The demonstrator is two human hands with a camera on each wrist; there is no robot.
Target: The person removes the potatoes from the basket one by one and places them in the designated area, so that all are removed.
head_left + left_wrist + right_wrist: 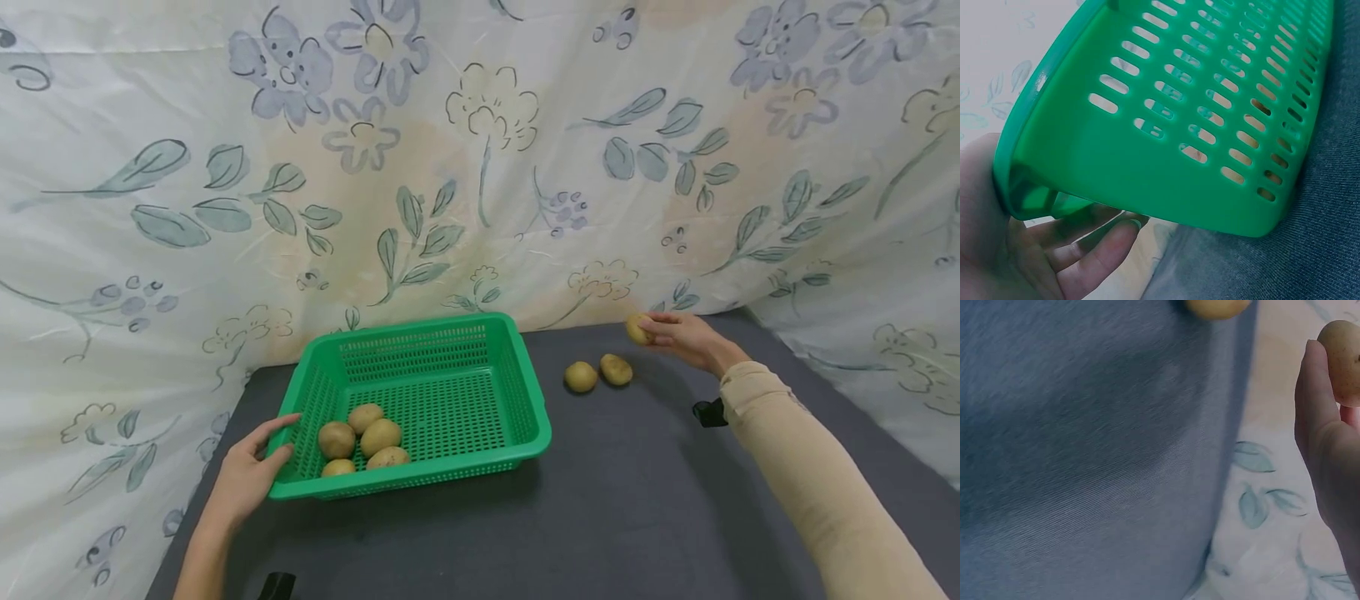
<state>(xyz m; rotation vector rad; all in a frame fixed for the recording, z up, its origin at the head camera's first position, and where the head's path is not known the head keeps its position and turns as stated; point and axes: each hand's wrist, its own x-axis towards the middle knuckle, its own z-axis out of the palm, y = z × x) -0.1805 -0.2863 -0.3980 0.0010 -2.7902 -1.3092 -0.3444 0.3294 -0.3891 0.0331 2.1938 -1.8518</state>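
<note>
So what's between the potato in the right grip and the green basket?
In the head view, two loose potatoes lie there on the dark table, with a bare strip between them and the green basket.

The table (pixel 600 500) has a dark grey, woven-looking surface. On it stands a green perforated basket (pixel 450 408); right of the basket, apart from it, lie a rounder potato (pixel 581 377) and, just beyond, a lopsided potato (pixel 617 370).
</note>
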